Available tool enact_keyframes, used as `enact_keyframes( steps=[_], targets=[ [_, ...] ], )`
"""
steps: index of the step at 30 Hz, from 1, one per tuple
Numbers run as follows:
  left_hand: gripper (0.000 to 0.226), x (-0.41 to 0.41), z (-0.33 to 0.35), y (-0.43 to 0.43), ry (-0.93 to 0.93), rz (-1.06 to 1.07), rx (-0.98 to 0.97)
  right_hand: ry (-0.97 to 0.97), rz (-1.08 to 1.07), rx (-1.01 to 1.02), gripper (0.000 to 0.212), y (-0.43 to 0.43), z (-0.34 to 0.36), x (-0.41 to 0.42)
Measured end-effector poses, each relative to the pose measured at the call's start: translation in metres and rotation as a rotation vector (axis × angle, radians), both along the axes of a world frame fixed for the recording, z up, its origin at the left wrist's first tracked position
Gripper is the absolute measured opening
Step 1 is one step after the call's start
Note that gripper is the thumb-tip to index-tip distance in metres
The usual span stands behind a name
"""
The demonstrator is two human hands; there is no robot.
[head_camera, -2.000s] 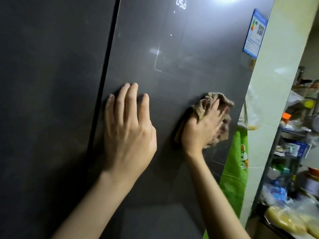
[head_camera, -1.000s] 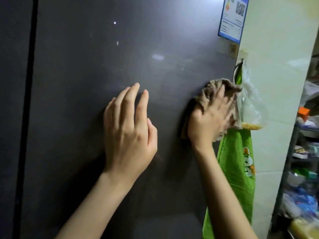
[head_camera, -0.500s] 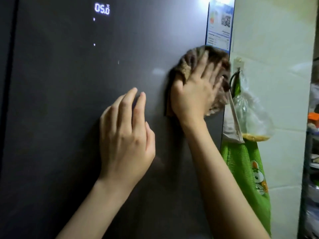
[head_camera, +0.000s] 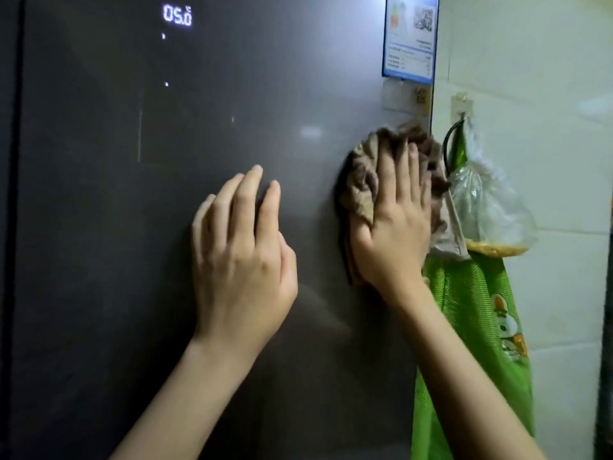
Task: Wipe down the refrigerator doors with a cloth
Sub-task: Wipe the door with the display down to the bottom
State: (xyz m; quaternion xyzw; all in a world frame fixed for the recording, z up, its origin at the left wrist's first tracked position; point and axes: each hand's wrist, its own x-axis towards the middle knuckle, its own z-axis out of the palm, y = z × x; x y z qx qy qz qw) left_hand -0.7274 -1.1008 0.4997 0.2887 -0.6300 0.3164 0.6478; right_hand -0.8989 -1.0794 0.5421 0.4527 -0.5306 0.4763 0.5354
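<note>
Fingers (head_camera: 403, 174) of the right hand (head_camera: 394, 234), straight and close together, press onto the refrigerator door (head_camera: 99, 260), where the left hand (head_camera: 242, 260) stays flat with straight fingers, the bunched cloth (head_camera: 361, 187), which has slid down from the blue label (head_camera: 409, 38), so the right-edge strip looks nearly wiped.

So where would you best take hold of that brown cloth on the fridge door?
Probably pinch the brown cloth by the bunched folds at its exposed left edge, coming from the left: it lies crumpled against the refrigerator door, and the right hand covers its middle with straight fingers.
</note>
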Motion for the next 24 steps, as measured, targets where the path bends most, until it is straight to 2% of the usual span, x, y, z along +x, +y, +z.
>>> enact_keyframes(
  steps=[3,5,7,10,13,15,19,21,24],
  targets=[
    [0.046,0.001,-0.008,0.005,0.004,-0.007,0.009,0.064,0.013,0.084,0.065,0.008,-0.071,0.002],
    [0.046,0.003,-0.013,0.008,-0.004,-0.014,0.015,0.121,0.015,0.166,0.069,0.016,-0.089,-0.006],
    [0.046,0.007,-0.013,0.008,0.005,-0.016,0.013,0.114,0.017,0.16,0.066,0.016,-0.064,-0.01],
    [0.046,0.012,-0.013,0.008,0.003,0.003,0.025,-0.033,0.003,0.022,0.068,0.007,-0.003,0.001],
    [0.046,0.021,-0.02,0.006,-0.007,0.014,0.047,-0.159,0.015,-0.027,0.078,-0.003,-0.001,0.026],
    [0.047,0.03,-0.027,0.003,-0.008,0.014,0.049,-0.099,0.027,-0.001,0.07,-0.003,-0.037,0.035],
    [0.047,0.051,-0.044,0.0,-0.013,0.035,0.067,0.167,0.058,0.15,0.063,0.011,-0.108,0.01],
    [0.047,0.057,-0.049,-0.001,-0.009,0.04,0.069,0.089,0.024,0.123,0.066,0.009,-0.109,0.012],
    [0.048,0.061,-0.052,-0.001,-0.035,0.033,0.06,-0.204,-0.012,0.056,0.079,-0.011,-0.101,0.069]
  ],
)
